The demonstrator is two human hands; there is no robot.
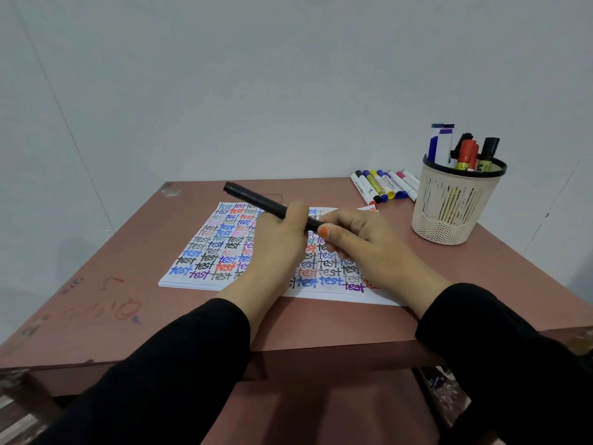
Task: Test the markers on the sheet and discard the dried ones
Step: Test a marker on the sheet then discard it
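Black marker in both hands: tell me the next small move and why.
Probably pull the two ends apart to uncap it. The left hand and right hand both hold the black marker above the sheet, and no tip shows, so it cannot write yet. Once the tip is bare, write on the sheet, though little blank space is visible.

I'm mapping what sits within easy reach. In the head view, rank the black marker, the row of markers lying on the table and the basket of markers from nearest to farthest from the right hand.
1. Black marker: held in the right hand, slanting up to the left.
2. Basket: on the table, to the right.
3. Row of markers: lying farther back, beside the basket.
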